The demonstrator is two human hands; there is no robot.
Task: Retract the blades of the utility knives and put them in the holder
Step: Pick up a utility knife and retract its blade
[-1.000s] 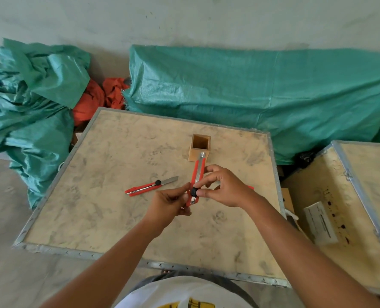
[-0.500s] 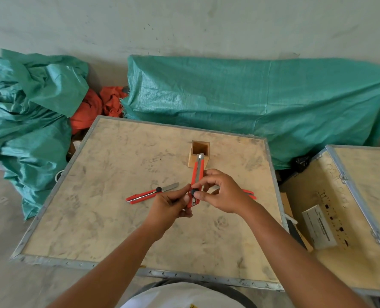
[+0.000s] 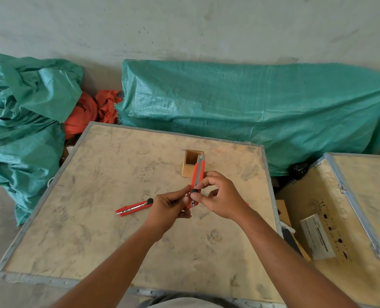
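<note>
I hold a red utility knife (image 3: 198,172) above the wooden crate top, its tip pointing away toward the holder. My left hand (image 3: 168,210) grips its near end. My right hand (image 3: 220,197) pinches its black slider knob. Almost no blade shows at the tip. The small square wooden holder (image 3: 187,168) stands open just beyond the knife, with nothing visible inside. A second red utility knife (image 3: 133,207) lies flat to the left, its front end hidden behind my left hand. A sliver of red (image 3: 247,204) shows behind my right wrist.
The crate top (image 3: 95,218) has a metal rim. Green tarpaulin bundles (image 3: 251,107) lie behind and to the left (image 3: 24,121), with orange cloth (image 3: 89,112) between them. A second crate (image 3: 351,207) with a white box (image 3: 316,236) stands at the right.
The blade of the held knife has slid back into the handle. Both hands stay on the knife, with the right thumb and finger working the black knob.
</note>
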